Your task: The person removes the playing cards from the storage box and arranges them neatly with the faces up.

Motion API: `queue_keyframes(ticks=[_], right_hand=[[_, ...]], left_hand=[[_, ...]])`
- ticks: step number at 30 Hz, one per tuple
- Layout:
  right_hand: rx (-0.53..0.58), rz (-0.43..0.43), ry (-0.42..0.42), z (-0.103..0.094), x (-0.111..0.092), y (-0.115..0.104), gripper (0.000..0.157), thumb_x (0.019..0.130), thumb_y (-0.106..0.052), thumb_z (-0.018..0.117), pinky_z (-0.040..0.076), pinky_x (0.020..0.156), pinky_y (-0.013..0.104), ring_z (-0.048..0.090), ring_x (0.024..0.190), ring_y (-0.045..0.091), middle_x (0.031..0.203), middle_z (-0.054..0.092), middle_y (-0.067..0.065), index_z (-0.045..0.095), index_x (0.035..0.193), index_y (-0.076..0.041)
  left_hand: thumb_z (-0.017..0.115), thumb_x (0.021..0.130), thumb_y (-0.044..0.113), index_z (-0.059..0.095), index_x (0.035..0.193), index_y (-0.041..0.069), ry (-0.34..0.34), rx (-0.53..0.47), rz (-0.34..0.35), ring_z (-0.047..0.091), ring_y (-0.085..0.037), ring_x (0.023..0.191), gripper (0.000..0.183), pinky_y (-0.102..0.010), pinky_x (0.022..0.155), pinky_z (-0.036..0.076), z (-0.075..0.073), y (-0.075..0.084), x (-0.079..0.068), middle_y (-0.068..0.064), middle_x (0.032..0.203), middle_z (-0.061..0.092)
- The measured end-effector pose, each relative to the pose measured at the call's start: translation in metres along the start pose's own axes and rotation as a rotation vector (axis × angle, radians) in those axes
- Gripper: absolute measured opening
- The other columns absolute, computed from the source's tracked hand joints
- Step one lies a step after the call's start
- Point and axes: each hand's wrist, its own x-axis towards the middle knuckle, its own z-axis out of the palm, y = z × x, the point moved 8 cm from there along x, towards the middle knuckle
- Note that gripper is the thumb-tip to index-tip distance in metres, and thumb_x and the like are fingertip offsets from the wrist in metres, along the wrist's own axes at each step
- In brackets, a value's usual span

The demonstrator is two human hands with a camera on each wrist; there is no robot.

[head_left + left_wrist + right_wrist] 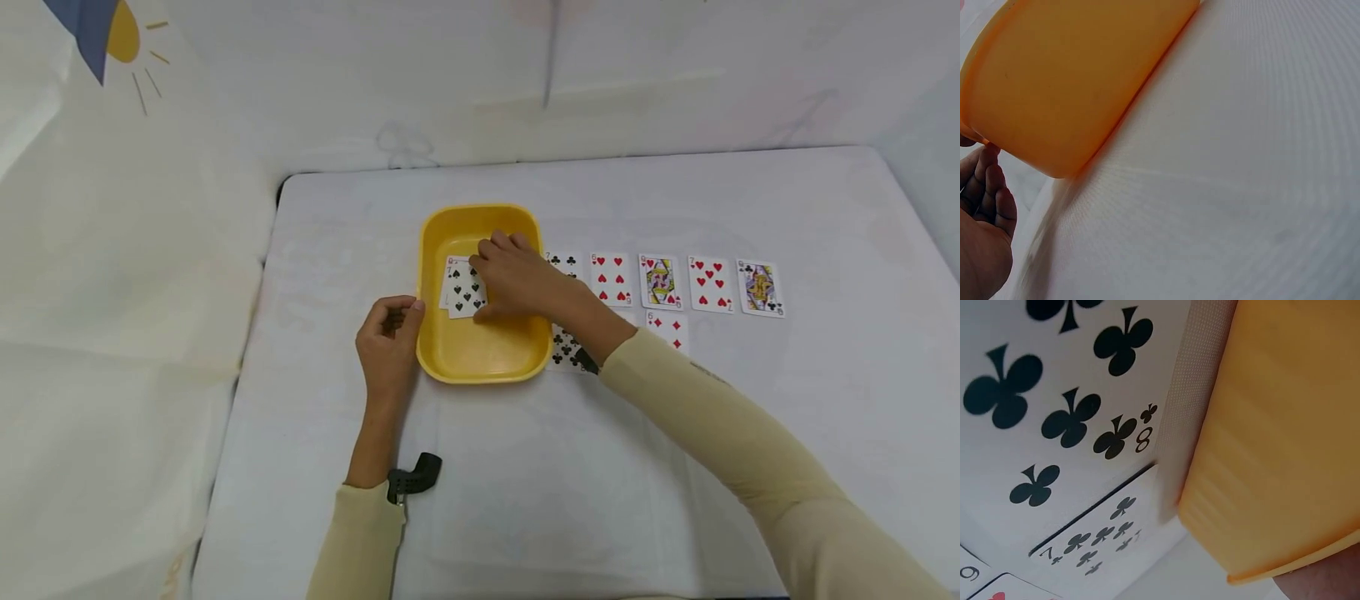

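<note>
A yellow plastic tub point(483, 362) stands on the white-covered table, with my left hand point(386, 346) at its left rim. The thumb and fingertips pinch that rim; in the left wrist view, the fingers point(988, 181) are curled with their tips right at the tub's edge. Inside the tub lies a seven of spades point(461, 293), overlapping another playing card that is mostly hidden under it. My right hand point(517, 279) reaches over the tub's right rim and grips the seven of spades at its right side, thumb at the lower edge and fingers toward the upper edge.
Right of the tub, face-up cards lie in a row: seven of clubs point(564, 265), six of hearts point(611, 279), queen of hearts point(660, 282), seven of hearts point(711, 283) and queen of clubs point(761, 288). Nearer are an eight of clubs point(1066, 419) and a six of diamonds point(667, 329), partly covered by the right arm.
</note>
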Motion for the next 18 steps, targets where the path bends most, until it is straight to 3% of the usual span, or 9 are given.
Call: queue_keyframes(ticks=[18], right_hand=[[0.043,0.056,-0.032,0.004,0.012,0.007,0.080,0.075,-0.064,0.077,0.023,0.094,0.042,0.033,0.108,0.026,0.117,0.048,0.006,0.059,0.127,-0.006]], left_hand=[[0.066,0.095,0.007,0.068,0.103,-0.009,-0.003,-0.006,-0.002,0.055,-0.013,0.082,0.018,-0.028,0.078,0.046,0.000,-0.001,0.000,-0.020,0.095,0.065]])
